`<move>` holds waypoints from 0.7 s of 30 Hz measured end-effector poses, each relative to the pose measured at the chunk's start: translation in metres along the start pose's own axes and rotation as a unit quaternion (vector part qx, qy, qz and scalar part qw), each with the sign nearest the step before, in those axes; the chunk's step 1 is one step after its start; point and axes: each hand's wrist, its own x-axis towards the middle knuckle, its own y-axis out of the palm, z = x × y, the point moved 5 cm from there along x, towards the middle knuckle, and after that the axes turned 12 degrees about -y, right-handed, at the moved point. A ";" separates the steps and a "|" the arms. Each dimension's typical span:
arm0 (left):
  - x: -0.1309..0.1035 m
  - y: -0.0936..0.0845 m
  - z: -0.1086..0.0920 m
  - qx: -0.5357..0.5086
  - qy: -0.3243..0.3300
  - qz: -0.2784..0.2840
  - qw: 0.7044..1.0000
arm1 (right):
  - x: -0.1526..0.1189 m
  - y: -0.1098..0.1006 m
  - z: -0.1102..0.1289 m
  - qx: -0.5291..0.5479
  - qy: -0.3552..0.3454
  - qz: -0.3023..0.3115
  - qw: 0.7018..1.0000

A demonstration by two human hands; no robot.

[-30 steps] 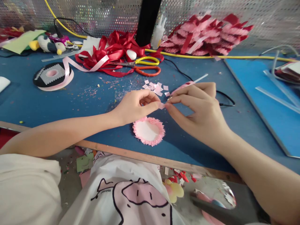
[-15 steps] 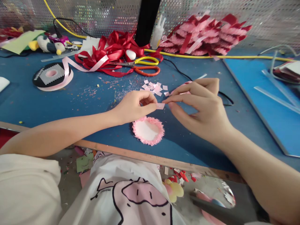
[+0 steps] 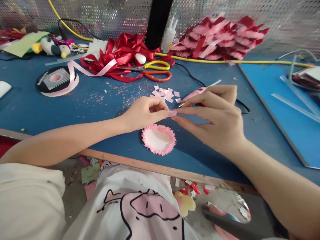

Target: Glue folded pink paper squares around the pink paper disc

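Between thumb and fingers, my left hand (image 3: 147,113) pinches a small pink ribbon piece (image 3: 172,113). My right hand (image 3: 215,116) meets the other end of this piece with its fingertips, index finger and thumb close together around it. Just below the hands lies a white disc (image 3: 158,139) with a fringed pink border (image 3: 172,140). Several loose pink squares (image 3: 167,94) are scattered behind my fingertips. A pink glue gun (image 3: 193,94), partly hidden by my right hand, rests on the blue table.
Scissors (image 3: 157,70) with yellow and orange handles lie by tangled red ribbon (image 3: 125,50). A ribbon spool (image 3: 57,80) is at the left. At the back stand a bottle (image 3: 169,36) and a pile of pink-red pieces (image 3: 220,38). A blue board (image 3: 282,100) lies right.
My right hand's fingertips have moved left and closed in on the pink piece, which now shows less between the hands. The glue gun's tip has come into view.
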 end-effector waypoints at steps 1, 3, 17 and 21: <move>0.000 0.000 0.000 -0.003 0.001 0.003 1.000 | 0.000 0.000 0.000 0.003 -0.007 -0.012 1.000; 0.000 0.000 0.000 -0.007 -0.001 0.010 1.000 | -0.001 0.000 -0.001 0.004 -0.011 -0.021 1.000; -0.008 -0.004 -0.007 -0.018 0.096 -0.021 0.995 | 0.005 -0.017 0.005 0.045 -0.069 -0.102 0.991; -0.010 -0.006 -0.009 -0.025 0.153 -0.030 0.988 | 0.005 -0.019 0.007 0.053 -0.090 -0.113 0.988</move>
